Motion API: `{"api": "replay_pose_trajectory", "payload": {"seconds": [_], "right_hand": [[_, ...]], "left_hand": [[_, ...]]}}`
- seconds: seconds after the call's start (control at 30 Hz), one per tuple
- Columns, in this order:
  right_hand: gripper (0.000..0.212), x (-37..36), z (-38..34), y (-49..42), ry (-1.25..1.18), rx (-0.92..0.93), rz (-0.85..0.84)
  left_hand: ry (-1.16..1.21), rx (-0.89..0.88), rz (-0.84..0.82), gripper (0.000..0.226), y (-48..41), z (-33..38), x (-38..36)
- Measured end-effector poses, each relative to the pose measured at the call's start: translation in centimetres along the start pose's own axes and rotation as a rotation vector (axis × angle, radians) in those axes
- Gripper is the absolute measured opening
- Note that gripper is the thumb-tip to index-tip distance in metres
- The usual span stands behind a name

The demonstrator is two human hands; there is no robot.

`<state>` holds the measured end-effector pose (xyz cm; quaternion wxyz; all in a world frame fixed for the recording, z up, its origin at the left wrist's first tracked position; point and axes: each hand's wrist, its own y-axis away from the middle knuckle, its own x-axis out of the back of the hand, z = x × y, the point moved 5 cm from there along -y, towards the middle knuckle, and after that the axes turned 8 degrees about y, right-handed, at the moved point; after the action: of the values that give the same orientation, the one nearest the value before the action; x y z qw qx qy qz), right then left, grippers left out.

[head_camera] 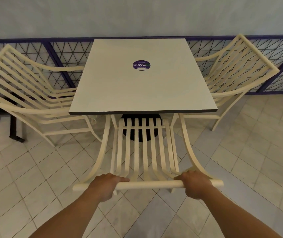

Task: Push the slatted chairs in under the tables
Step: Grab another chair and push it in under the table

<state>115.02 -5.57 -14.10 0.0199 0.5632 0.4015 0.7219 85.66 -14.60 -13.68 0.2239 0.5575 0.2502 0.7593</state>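
a: where was the chair?
b: the near slatted chair (145, 148) stood at the front edge of the table (142, 93). its seat front was tucked under the top and its top rail faced the person.
a: and the hands?
b: the left hand (105, 184) wrapped the rail left of centre, fingers curled over it. the right hand (194, 183) gripped the same rail toward its right end.
a: the other chairs?
b: a left chair (22, 90) and a right chair (236, 69) sat at the table's sides, seats partly under it, i think; the wide lens bent things. a round purple sticker (141, 65) lay mid-table, and a lattice fence (65, 54) ran behind.
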Motion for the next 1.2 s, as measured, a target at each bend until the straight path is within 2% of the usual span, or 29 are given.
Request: {"api": "replay_pose_trajectory", "payload": {"seconds": [0.2,0.43,0.67,0.9,1.03,1.2], "right_hand": [[0.061,0.1,0.6,-0.8,-0.04,-0.002,0.004],[0.067,0.0,1.5,-0.9,-0.127,0.077,-0.128],[0.072,-0.5,1.4,-0.7,-0.126,0.029,-0.077],[0.07,-0.6,1.1,-0.2,-0.095,0.048,-0.079],[0.064,-0.7,1.1,0.2,-0.08,0.03,-0.05],[0.069,1.1,-0.6,2.4,-0.08,0.045,-0.018]], "left_hand": [[0.0,0.007,0.02,0.082,-0.6,0.1,0.4],[0.1,0.019,-0.099,0.078,-0.6,-0.5,0.6],[0.032,0.042,-0.096,0.093,-0.5,-0.1,0.2],[0.033,0.035,-0.081,0.089,0.2,-0.1,-0.4],[0.056,0.016,-0.026,0.075,0.4,-0.3,-0.8],[0.082,-0.022,0.012,0.079,2.1,2.1,-0.3]]}}
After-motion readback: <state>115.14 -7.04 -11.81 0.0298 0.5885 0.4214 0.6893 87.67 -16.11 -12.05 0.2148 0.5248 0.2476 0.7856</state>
